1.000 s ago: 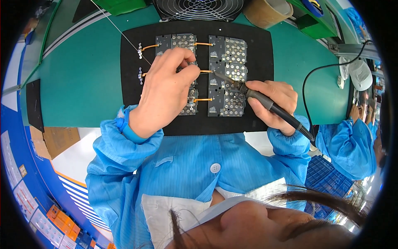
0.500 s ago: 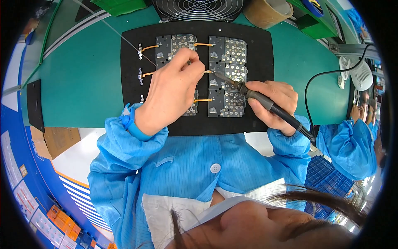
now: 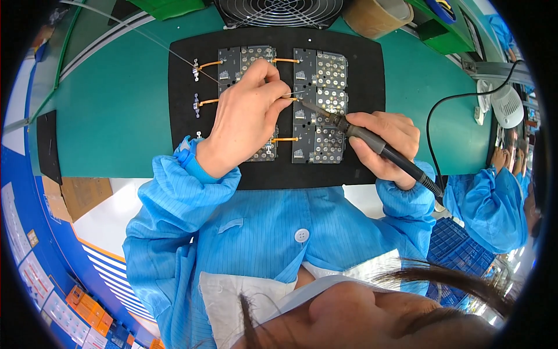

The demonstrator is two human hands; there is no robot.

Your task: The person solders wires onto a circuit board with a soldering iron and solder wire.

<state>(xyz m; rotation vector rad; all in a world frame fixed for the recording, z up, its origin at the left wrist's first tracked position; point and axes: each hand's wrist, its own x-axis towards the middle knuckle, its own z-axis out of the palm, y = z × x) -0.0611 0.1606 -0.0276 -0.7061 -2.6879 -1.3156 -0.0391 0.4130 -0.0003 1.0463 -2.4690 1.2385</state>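
The left hand [image 3: 244, 113] has shifted slightly up-frame, pinching solder wire [image 3: 174, 52] at the boards [image 3: 317, 104]; the right hand [image 3: 386, 145] grips the iron [image 3: 360, 132] (tip now meeting wire), so another joint begins.

A black pen-shaped soldering iron [image 3: 372, 145] with a thin metal tip lies slanted, tip up-left, touching the gap between 2 columns of dark rectangular circuit boards [image 3: 319, 104] studded with silvery pads. A thin solder wire [image 3: 174, 49] runs to the same spot.
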